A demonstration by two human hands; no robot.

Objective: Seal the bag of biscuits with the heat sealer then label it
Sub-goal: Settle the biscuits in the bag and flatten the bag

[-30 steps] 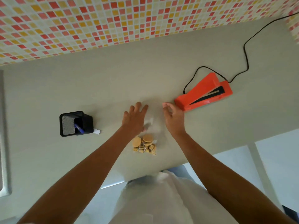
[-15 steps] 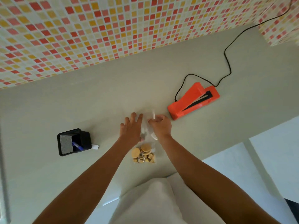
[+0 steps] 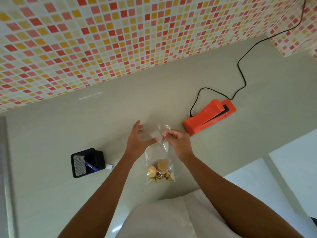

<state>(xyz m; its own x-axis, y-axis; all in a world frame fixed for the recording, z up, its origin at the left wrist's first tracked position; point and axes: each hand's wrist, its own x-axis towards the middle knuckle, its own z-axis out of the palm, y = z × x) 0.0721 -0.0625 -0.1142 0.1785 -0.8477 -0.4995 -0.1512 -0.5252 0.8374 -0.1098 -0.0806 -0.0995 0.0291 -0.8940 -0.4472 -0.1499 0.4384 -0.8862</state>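
Observation:
A clear plastic bag (image 3: 157,153) with round and small square biscuits (image 3: 160,171) at its bottom hangs just above the grey counter (image 3: 51,134). My right hand (image 3: 178,143) pinches the bag's open top edge and holds it up. My left hand (image 3: 137,140) is beside the top of the bag with fingers spread and the thumb touching the plastic. The orange heat sealer (image 3: 208,115) lies to the right on the counter, its lid raised a little.
A black cord (image 3: 243,78) runs from the sealer up toward the tiled wall (image 3: 103,40). A black mesh pen holder (image 3: 87,162) with a blue pen stands at the left, a small white label (image 3: 109,167) beside it. The counter's front edge is close to my body.
Both hands were pressing the bag flat on the counter. My right hand has since pinched the top edge and lifted the bag upright; my left hand has opened beside it.

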